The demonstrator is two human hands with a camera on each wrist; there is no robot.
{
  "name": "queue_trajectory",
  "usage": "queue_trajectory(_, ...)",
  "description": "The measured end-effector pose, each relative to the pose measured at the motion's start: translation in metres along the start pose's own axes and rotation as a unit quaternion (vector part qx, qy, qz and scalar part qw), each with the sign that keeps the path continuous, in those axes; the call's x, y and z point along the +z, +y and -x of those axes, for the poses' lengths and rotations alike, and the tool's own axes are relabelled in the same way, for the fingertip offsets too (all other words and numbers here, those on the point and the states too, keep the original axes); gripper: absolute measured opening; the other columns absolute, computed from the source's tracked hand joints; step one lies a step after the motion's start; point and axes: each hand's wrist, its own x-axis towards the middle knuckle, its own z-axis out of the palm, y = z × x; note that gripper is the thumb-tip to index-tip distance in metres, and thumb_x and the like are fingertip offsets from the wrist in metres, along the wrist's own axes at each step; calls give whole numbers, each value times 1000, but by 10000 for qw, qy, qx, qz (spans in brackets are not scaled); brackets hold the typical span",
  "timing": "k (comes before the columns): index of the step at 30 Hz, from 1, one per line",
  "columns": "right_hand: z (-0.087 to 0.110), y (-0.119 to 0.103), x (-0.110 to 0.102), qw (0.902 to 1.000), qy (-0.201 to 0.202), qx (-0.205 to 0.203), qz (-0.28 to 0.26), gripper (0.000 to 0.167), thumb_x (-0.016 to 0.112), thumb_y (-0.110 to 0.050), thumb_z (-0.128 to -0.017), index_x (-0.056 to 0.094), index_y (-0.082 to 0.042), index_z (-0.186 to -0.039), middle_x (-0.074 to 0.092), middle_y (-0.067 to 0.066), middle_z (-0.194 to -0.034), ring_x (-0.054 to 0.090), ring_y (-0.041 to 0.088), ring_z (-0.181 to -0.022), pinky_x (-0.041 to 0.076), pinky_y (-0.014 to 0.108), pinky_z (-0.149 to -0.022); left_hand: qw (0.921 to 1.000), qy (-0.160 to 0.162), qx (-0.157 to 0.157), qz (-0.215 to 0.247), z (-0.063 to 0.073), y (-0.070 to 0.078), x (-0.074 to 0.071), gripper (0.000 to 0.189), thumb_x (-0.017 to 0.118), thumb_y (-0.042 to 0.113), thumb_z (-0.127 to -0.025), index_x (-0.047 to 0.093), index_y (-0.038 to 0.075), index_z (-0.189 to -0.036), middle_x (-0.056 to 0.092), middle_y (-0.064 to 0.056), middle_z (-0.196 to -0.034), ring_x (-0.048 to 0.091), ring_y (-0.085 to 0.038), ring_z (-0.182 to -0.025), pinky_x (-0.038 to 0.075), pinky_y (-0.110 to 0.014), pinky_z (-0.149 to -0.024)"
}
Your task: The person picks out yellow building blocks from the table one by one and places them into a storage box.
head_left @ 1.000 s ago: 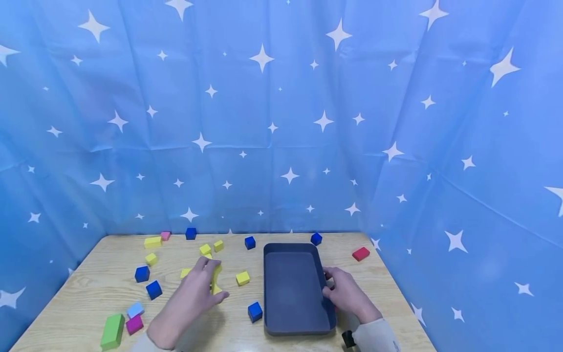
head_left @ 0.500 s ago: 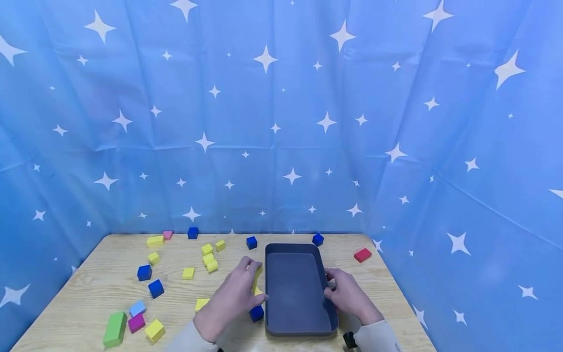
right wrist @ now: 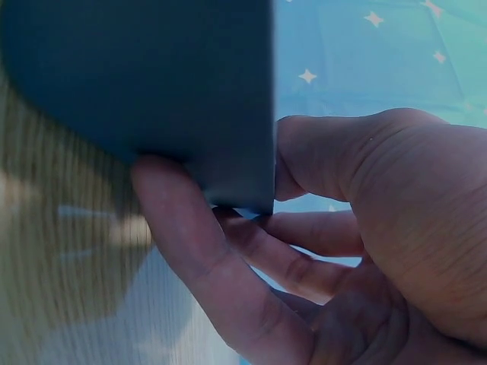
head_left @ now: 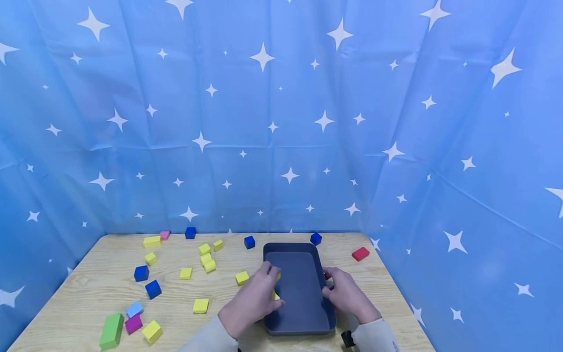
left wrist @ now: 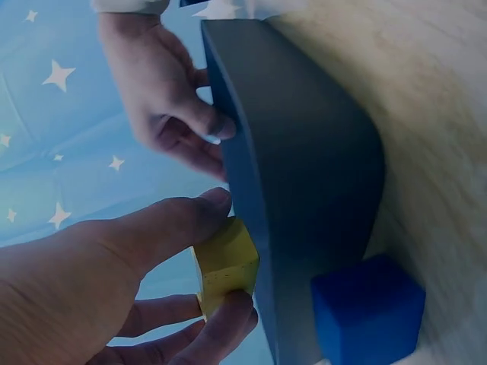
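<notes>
Okay, left hand [head_left: 251, 299] pinches a yellow block [left wrist: 228, 262] at the dark tray [head_left: 304, 293]'s left edge; right hand [head_left: 349, 296] holds its right side, probably for steadiness.

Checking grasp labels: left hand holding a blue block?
No, the left hand pinches a yellow block; the blue block sits apart.

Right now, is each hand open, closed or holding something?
Left hand: holding a yellow block.
Right hand: gripping the dark tray by its side.
</notes>
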Motion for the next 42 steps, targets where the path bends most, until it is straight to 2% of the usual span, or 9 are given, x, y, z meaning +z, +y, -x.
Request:
queue_trajectory(3, 0, 1, 0, 10000, 19, -27, 15, 60, 76, 5, -104, 63, 4, -162, 75, 17, -128, 73, 20, -88, 66, 35, -59, 9998, -185, -42, -58, -5, 3, 5, 77, 105, 31, -90, 70, -1, -151, 71, -17, -136, 72, -13, -99, 71, -28, -89)
queue_trajectory(10, 0, 0, 0, 10000, -3, 11, -18, 61, 76, 5, -103, 62, 3, -163, 75, 17, -128, 73, 20, -86, 65, 36, -58, 9982, -465, -102, -375, -12, 9, 18, 79, 106, 37, -89, 71, 1, -151, 71, -19, -142, 77, -19, -111, 72, -33, -100)
queue_trajectory(16, 0, 0, 0, 10000, 8, 46, 9, 61, 76, 4, -104, 61, 3, -164, 75, 17, -130, 73, 20, -87, 65, 36, -58, 9970, -588, -78, -503, -15, 12, 24, 79, 105, 38, -89, 72, 2, -152, 71, -19, -143, 79, -20, -112, 72, -32, -99)
queue_trajectory(23, 1, 0, -1, 10000, 34, 15, -84, 61, 74, 6, -103, 62, 5, -162, 76, 19, -130, 74, 20, -86, 65, 36, -56, 9970, -590, -110, -488, -18, 18, 26, 82, 106, 37, -88, 72, 1, -153, 72, -21, -145, 80, -23, -118, 72, -33, -102)
queue_trajectory(29, 2, 0, 0, 9999, -16, 43, -126, 61, 74, 6, -104, 60, 5, -164, 75, 19, -132, 74, 20, -88, 66, 37, -58, 9964, -622, -148, -560, -17, 18, 24, 83, 107, 44, -86, 73, 6, -152, 73, -20, -145, 79, -27, -119, 72, -37, -104)
queue_trajectory(42, 0, 1, 0, 9998, -54, 71, -169, 61, 75, 5, -105, 60, 4, -164, 75, 18, -131, 75, 21, -88, 66, 38, -58, 9983, -250, -7, -524, -8, 17, 10, 66, 105, 42, -89, 79, 13, -142, 74, -12, -138, 74, -23, -114, 72, -36, -96)
